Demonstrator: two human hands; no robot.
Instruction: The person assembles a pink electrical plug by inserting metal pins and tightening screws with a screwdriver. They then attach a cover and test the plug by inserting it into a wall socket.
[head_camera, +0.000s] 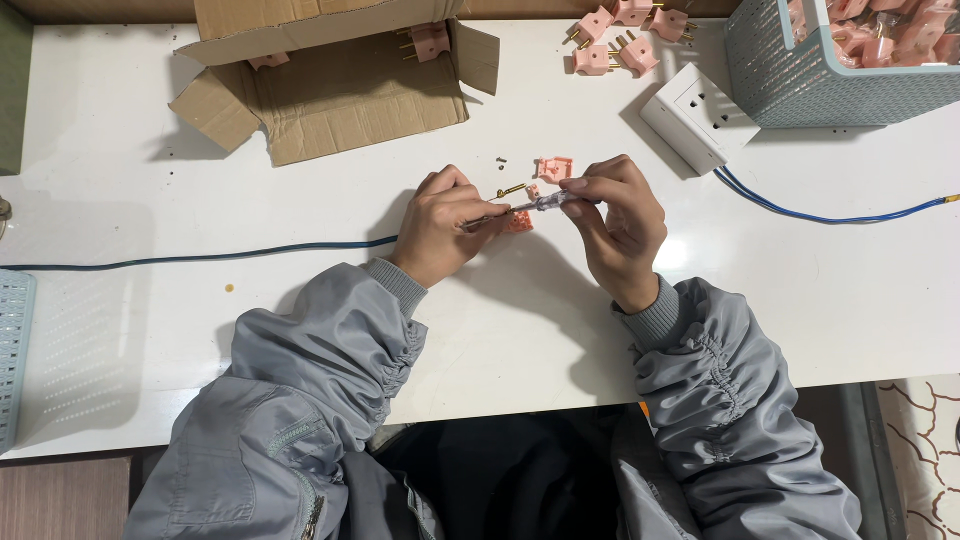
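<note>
I am pinching a small pink plug (517, 222) in my left hand (442, 225). My right hand (618, 215) is gripping the thin screwdriver (535, 204). The plug is light, hard, slippery; I am squeezing its sides.

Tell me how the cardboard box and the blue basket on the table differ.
The cardboard box is brown, with plain solid walls and flaps splayed open; the blue basket is pale blue with perforated walls and a smooth rim. The cardboard box sits at the table's upper left and shows only a couple of pink plugs; the blue basket sits at the upper right and looks well filled with pink parts. Both are open-topped and hold pink pieces.
</note>
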